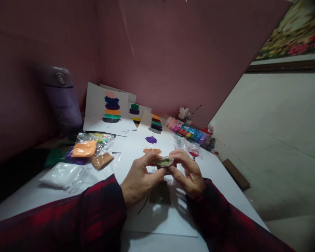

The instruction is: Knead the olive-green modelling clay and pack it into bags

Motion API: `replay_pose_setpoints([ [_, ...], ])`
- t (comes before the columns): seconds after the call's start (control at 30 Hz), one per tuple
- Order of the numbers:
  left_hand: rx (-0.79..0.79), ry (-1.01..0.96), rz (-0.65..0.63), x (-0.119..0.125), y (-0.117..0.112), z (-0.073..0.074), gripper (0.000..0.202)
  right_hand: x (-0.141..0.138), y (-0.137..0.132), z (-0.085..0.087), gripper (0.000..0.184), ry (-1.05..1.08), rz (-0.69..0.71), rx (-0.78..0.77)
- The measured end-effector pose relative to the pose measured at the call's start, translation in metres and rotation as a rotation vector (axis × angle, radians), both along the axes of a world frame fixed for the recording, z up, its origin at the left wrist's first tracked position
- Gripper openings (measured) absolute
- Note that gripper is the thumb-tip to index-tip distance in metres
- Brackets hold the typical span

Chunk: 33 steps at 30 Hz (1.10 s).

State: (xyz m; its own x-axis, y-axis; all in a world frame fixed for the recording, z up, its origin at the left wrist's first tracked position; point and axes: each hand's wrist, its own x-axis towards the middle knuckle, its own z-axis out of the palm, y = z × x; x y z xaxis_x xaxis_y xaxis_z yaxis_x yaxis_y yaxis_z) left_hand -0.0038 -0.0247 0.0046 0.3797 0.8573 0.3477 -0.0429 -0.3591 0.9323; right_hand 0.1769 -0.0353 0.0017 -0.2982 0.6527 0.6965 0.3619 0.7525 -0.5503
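My left hand [145, 175] and my right hand [187, 175] meet above the white paper [181, 224]. Between their fingertips they pinch a small boat-shaped thing with a pale rim and an olive-green inside [164, 162]; its exact kind is not clear. Both hands are closed on it, one at each end. Below the fingers shows a dark olive patch [160, 194], and I cannot tell whether it joins the held thing. Just beyond my fingertips, a purple blob [151, 140] and an orange patch [152, 151] mark the paper, the orange partly hidden.
Clear bags with orange clay [84, 149], brown clay [103, 161] and white clay [61, 174] lie left. Painted sheets [94, 105] lean behind, beside a purple bottle [64, 101]. Rows of coloured packs [190, 132] and red scissors [193, 152] lie right.
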Motion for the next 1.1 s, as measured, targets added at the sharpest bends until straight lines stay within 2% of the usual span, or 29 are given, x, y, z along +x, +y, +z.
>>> replay_pose_setpoints([
  [0.13, -0.073, 0.003, -0.010, 0.000, 0.001, 0.001, 0.017, -0.002, 0.000, -0.003, 0.008, 0.037, 0.015, -0.053],
  [0.4, -0.168, -0.029, -0.042, -0.001, 0.001, 0.000, 0.019, -0.008, -0.003, 0.000, 0.006, 0.002, -0.099, -0.011],
  [0.6, -0.229, -0.163, -0.157, 0.000, 0.007, -0.005, 0.026, -0.007, -0.003, -0.005, 0.013, -0.013, -0.178, 0.084],
  [0.8, -0.309, -0.186, -0.366, 0.001, 0.009, -0.003, 0.028, -0.005, -0.005, -0.003, 0.023, 0.003, -0.195, 0.253],
  [0.9, -0.226, -0.193, -0.328, 0.000, 0.009, -0.003, 0.022, -0.005, -0.007, -0.002, 0.029, -0.009, -0.163, 0.255],
  [1.0, -0.104, -0.174, -0.237, 0.000, 0.011, -0.006, 0.023, -0.005, -0.009, -0.001, 0.039, 0.023, -0.136, 0.254],
  [1.1, -0.064, -0.115, -0.150, -0.001, 0.011, -0.007, 0.024, -0.005, -0.011, -0.001, 0.042, 0.021, -0.122, 0.286],
])
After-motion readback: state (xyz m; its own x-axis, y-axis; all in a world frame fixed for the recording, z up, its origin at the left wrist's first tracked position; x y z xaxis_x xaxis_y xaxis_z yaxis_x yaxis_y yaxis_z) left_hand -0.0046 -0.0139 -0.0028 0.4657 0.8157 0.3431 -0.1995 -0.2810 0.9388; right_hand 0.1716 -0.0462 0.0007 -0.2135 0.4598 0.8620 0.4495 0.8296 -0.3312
